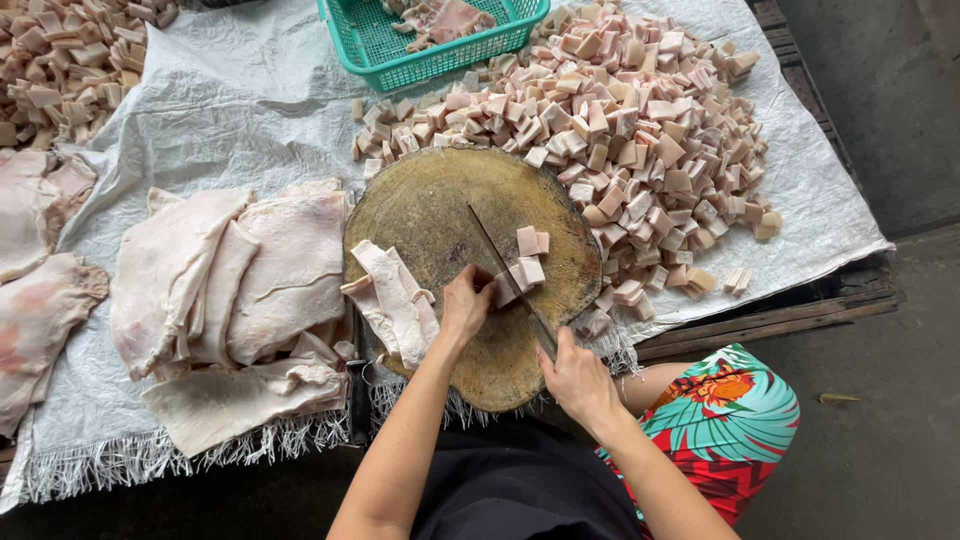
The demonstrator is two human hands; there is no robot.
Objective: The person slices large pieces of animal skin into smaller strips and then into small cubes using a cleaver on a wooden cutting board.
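A round wooden chopping block (430, 205) sits on a white woven sheet. My right hand (575, 378) grips the handle of a long knife (500, 260), whose blade lies across the block. My left hand (467, 303) presses down on a pale strip of pork skin (505, 288) right beside the blade. A few cut squares (530, 243) lie just past the blade. More uncut strips (395, 295) rest on the block's left side.
A big heap of cut pink squares (630, 130) spreads behind and right of the block. Large pork skin slabs (230, 280) lie at left. A green plastic basket (375, 50) stands at the back. Another pile of cubes (60, 60) is at top left. Concrete floor lies to the right.
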